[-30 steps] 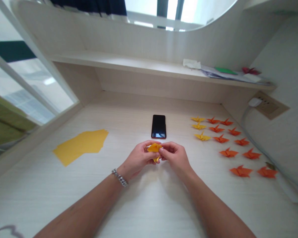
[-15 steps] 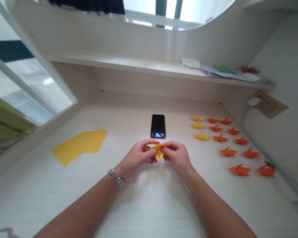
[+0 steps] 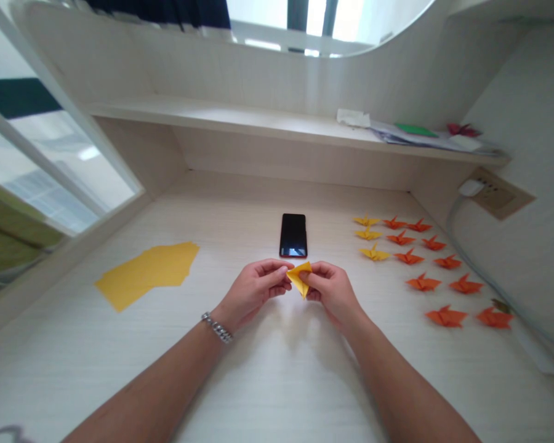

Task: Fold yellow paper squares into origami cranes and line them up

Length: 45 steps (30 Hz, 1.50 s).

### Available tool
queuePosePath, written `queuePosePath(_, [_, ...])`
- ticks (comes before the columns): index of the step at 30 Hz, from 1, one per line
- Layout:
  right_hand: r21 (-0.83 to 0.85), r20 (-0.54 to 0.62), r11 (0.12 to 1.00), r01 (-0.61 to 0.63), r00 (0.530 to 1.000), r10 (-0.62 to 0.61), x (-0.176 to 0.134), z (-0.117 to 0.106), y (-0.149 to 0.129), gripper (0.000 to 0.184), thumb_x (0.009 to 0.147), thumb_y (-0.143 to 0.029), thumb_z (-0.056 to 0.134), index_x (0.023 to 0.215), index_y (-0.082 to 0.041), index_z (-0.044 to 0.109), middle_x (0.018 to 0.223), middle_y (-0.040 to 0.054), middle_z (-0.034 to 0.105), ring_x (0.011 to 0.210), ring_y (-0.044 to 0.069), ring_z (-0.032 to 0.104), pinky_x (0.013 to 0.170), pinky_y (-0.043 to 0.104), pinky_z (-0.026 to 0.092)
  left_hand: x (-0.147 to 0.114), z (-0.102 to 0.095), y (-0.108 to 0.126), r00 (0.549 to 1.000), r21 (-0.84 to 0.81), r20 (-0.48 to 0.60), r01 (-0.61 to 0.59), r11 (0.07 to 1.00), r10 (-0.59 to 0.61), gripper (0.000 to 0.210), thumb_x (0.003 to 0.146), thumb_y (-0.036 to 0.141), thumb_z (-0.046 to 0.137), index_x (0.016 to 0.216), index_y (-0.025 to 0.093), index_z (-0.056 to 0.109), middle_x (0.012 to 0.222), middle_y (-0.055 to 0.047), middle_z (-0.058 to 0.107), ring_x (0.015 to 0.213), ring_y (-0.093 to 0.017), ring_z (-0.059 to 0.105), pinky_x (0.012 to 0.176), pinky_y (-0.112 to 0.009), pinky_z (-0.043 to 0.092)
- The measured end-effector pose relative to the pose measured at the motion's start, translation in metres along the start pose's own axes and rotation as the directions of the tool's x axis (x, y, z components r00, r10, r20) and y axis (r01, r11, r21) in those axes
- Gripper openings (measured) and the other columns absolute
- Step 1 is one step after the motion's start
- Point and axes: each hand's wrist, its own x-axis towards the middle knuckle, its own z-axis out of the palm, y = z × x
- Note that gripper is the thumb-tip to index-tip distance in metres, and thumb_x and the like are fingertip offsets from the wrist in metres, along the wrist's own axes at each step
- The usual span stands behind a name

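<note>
A small piece of folded yellow origami paper (image 3: 299,277) is held up over the desk, just in front of a black phone (image 3: 293,235). My right hand (image 3: 331,288) pinches its right side between thumb and fingers. At the paper's left corner is my left hand (image 3: 261,287), thumb and forefinger closed on the tip; its other fingers are curled beneath. The paper has an open fold with a point facing down toward me.
Yellow paper sheets (image 3: 148,271) lie fanned on the left of the desk. Yellow paper cranes (image 3: 373,253) and several orange paper cranes (image 3: 423,282) stand in rows at right. A cable (image 3: 471,264) runs along the right wall from a socket (image 3: 497,192). Above is a shelf (image 3: 240,119).
The folded paper has turned and shifted slightly right with my right hand. My left thumb has slid back from its face to its left corner.
</note>
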Motion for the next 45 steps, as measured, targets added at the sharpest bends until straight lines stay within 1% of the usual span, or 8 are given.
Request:
queuePosePath(4, [-0.037, 0.008, 0.999, 0.034, 0.999, -0.034, -0.0018, 0.0023, -0.0003, 0.024, 0.061, -0.032, 0.076, 0.075, -0.014, 0.066, 0.063, 0.0009, 0.064, 0.052, 0.011, 0.056, 0.044, 0.02, 0.043, 0.0002, 0.0031, -0.0041, 1.0, 0.05, 0.027, -0.003, 0.999, 0.002, 0.029, 0.075, 0.032, 0.072, 0.098, 0.014, 0.07, 0.093, -0.009, 0.068, 0.078, -0.014, 0.062, 0.07, -0.025, 0.049])
queuePosePath(13, [-0.152, 0.002, 0.98, 0.129, 0.991, -0.13, -0.0015, 0.0035, 0.0013, 0.017, 0.062, -0.023, 0.072, 0.071, -0.015, 0.061, 0.056, -0.0018, 0.061, 0.045, 0.009, 0.053, 0.04, 0.018, 0.042, 0.0001, 0.0053, -0.008, 0.997, 0.117, 0.053, -0.058, 0.991, 0.052, 0.035, 0.076, 0.033, 0.071, 0.104, 0.013, 0.069, 0.093, -0.012, 0.07, 0.081, -0.019, 0.065, 0.076, -0.034, 0.051])
queuePosePath(16, [-0.174, -0.006, 0.976, 0.135, 0.99, -0.138, -0.0012, 0.0028, 0.0024, 0.016, 0.062, -0.023, 0.072, 0.071, -0.015, 0.061, 0.054, -0.0022, 0.06, 0.042, 0.009, 0.051, 0.039, 0.018, 0.041, 0.0001, 0.0044, -0.0083, 0.995, 0.121, 0.075, -0.071, 0.99, 0.062, 0.031, 0.074, 0.03, 0.073, 0.1, 0.013, 0.07, 0.094, -0.012, 0.07, 0.082, -0.019, 0.065, 0.076, -0.033, 0.051])
queuePosePath(20, [-0.215, 0.017, 0.962, 0.168, 0.986, -0.168, -0.0012, 0.0019, 0.0028, 0.016, 0.061, -0.021, 0.073, 0.072, -0.015, 0.063, 0.054, -0.0018, 0.06, 0.043, 0.009, 0.052, 0.04, 0.019, 0.041, 0.0, 0.004, -0.0084, 0.997, 0.13, 0.042, -0.071, 0.989, 0.066, 0.025, 0.071, 0.028, 0.076, 0.089, 0.011, 0.07, 0.086, -0.01, 0.071, 0.077, -0.018, 0.065, 0.072, -0.031, 0.052])
queuePosePath(27, [-0.145, 0.12, 0.98, 0.136, 0.986, -0.119, -0.0013, 0.0003, 0.0008, 0.026, 0.069, -0.034, 0.071, 0.087, -0.014, 0.071, 0.066, 0.0033, 0.067, 0.054, 0.012, 0.059, 0.052, 0.024, 0.049, -0.0006, 0.0047, -0.0041, 1.0, 0.067, 0.004, -0.026, 0.997, 0.026, 0.024, 0.074, 0.031, 0.073, 0.089, 0.012, 0.068, 0.083, -0.009, 0.069, 0.075, -0.017, 0.064, 0.069, -0.03, 0.051])
queuePosePath(36, [-0.265, 0.184, 0.952, 0.153, 0.977, -0.105, -0.0024, -0.0023, 0.0007, 0.029, 0.079, -0.037, 0.062, 0.092, -0.015, 0.075, 0.063, 0.0034, 0.065, 0.054, 0.011, 0.054, 0.051, 0.022, 0.045, 0.0, 0.0077, -0.0037, 0.994, 0.218, -0.097, -0.032, 0.975, 0.054, 0.029, 0.07, 0.036, 0.075, 0.083, 0.012, 0.067, 0.075, -0.007, 0.068, 0.066, -0.014, 0.061, 0.059, -0.024, 0.047])
queuePosePath(40, [-0.287, 0.205, 0.943, 0.168, 0.972, -0.111, -0.0031, -0.0017, -0.0005, 0.028, 0.079, -0.035, 0.06, 0.093, -0.015, 0.075, 0.065, 0.0036, 0.065, 0.055, 0.011, 0.054, 0.053, 0.023, 0.045, -0.001, 0.0093, -0.0023, 0.997, 0.196, -0.063, -0.024, 0.98, 0.037, 0.029, 0.068, 0.035, 0.077, 0.081, 0.012, 0.066, 0.071, -0.005, 0.067, 0.06, -0.012, 0.059, 0.055, -0.022, 0.043])
queuePosePath(45, [-0.287, 0.217, 0.946, 0.15, 0.972, -0.088, -0.0017, -0.0015, 0.0014, 0.03, 0.078, -0.037, 0.061, 0.094, -0.015, 0.075, 0.064, 0.0032, 0.065, 0.055, 0.012, 0.054, 0.053, 0.023, 0.046, 0.0, 0.0097, -0.0053, 0.998, 0.154, -0.061, -0.002, 0.988, 0.012, 0.031, 0.068, 0.039, 0.076, 0.08, 0.012, 0.065, 0.072, -0.005, 0.067, 0.063, -0.013, 0.061, 0.055, -0.022, 0.043])
